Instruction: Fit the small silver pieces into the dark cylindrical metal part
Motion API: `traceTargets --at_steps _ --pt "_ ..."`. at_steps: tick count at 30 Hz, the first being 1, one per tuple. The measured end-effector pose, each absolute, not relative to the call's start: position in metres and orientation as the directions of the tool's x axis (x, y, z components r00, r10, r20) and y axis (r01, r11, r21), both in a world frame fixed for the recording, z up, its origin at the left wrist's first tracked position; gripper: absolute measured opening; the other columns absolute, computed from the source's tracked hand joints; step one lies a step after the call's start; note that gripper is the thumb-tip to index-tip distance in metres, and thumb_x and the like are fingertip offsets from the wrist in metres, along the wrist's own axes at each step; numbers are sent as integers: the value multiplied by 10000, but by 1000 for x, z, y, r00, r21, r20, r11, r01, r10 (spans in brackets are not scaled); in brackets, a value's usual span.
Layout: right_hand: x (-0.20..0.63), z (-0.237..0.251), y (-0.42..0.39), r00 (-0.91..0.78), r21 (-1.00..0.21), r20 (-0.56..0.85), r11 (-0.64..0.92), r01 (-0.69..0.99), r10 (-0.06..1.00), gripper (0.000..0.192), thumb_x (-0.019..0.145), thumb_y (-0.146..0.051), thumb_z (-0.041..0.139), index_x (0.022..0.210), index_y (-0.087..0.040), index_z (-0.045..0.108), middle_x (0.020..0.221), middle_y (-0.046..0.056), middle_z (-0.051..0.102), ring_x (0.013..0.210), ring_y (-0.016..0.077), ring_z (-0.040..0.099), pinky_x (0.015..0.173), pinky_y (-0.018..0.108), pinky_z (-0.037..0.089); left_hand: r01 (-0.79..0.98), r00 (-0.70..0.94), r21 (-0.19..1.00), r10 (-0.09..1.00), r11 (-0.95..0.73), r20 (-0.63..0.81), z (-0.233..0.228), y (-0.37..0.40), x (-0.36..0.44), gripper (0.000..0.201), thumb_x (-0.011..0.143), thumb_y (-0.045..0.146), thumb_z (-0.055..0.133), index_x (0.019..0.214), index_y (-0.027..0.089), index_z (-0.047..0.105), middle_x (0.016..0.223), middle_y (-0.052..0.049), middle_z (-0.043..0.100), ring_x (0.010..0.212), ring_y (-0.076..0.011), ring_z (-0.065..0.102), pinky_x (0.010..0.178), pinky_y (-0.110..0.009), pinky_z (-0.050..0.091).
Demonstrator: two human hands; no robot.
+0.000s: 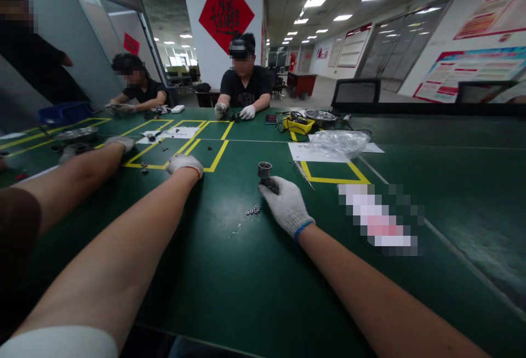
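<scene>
My right hand (286, 204), in a white knit glove with a blue cuff, is closed around the lower part of a dark grey cylindrical metal part (265, 170). The part is upright, its round open top facing up. Just left of this hand, several small metal rings (253, 210) lie in a cluster on the green table. My left hand (184, 165), gloved with an orange-red cuff, reaches out to the yellow tape lines; its fingers are mostly hidden behind its back. A small dark metal piece (143, 167) stands to its left, and another small dark piece (209, 148) lies to its right.
Tweezers (304, 175) lie beyond my right hand, beside white paper (316, 153) with a clear plastic bag (341, 143). Behind them is a yellow tray (298, 125) with cables. A neighbour's gloved hand (120, 143) is at left; another person (245, 81) sits across the table (246, 292).
</scene>
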State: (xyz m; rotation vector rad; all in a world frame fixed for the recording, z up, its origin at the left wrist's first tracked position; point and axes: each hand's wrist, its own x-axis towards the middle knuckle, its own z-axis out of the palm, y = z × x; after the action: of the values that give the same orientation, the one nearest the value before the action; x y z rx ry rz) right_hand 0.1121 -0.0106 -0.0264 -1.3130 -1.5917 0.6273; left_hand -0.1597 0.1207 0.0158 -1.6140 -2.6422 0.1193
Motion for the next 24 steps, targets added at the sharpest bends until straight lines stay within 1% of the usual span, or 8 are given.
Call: traceTargets --at_steps 2,4,6,8,11,18,22,24 --pt "111 -27 -10 21 -842 340 295 452 940 139 857 -296 658 902 -191 737 888 57 752 858 228 694 793 349 526 927 -360 -131 932 351 -51 17 122 -161 695 823 513 624 1399 124 613 1466 -312 531 1311 -497 525 965 -572 508" --pt "111 -28 -9 23 -841 344 297 453 939 140 856 -290 658 914 -192 739 902 59 754 870 229 697 806 352 530 958 -269 -132 958 256 -99 18 123 -155 663 797 468 667 1355 111 646 1405 -302 595 1278 -464 575 981 -522 517" --pt "112 -29 -8 26 -838 345 295 458 938 142 857 -292 656 915 -193 741 902 59 755 869 228 699 807 352 534 979 -179 -118 975 164 -132 21 123 -145 601 803 409 660 1318 100 669 1352 -281 645 1236 -418 623 980 -459 531" --pt "113 -30 -7 25 -832 342 290 473 939 145 856 -299 656 905 -193 741 887 57 752 855 227 698 801 350 535 993 -77 -96 986 64 -145 24 120 -132 536 851 396 598 1315 139 672 1343 -224 672 1218 -364 648 987 -400 531" --pt "113 -29 -6 25 -823 340 285 491 940 149 851 -308 660 900 -193 741 880 56 751 854 228 697 802 350 534 996 58 -55 987 -67 -151 29 111 -111 484 891 431 536 1323 246 657 1354 -113 690 1221 -284 656 995 -320 520" --pt "113 -30 -5 39 -813 353 286 506 935 138 861 -291 652 913 -197 739 915 59 758 884 223 699 813 341 528 977 212 2 964 -214 -163 28 91 -69 465 829 427 601 1255 249 652 1298 -102 710 1166 -276 684 951 -317 540" --pt "113 -30 -4 23 -791 368 300 533 930 127 862 -288 650 891 -198 734 907 58 756 878 220 692 814 339 523 966 257 14 951 -258 -175 27 83 -57 506 830 456 610 1286 235 609 1283 -128 708 1132 -285 693 925 -344 546" --pt "114 -28 -5 24 -787 366 296 541 930 127 862 -288 648 886 -197 733 910 61 755 876 221 688 810 338 519 962 270 20 944 -272 -191 29 82 -55 529 839 507 605 1289 227 600 1280 -139 706 1124 -293 693 924 -358 544"
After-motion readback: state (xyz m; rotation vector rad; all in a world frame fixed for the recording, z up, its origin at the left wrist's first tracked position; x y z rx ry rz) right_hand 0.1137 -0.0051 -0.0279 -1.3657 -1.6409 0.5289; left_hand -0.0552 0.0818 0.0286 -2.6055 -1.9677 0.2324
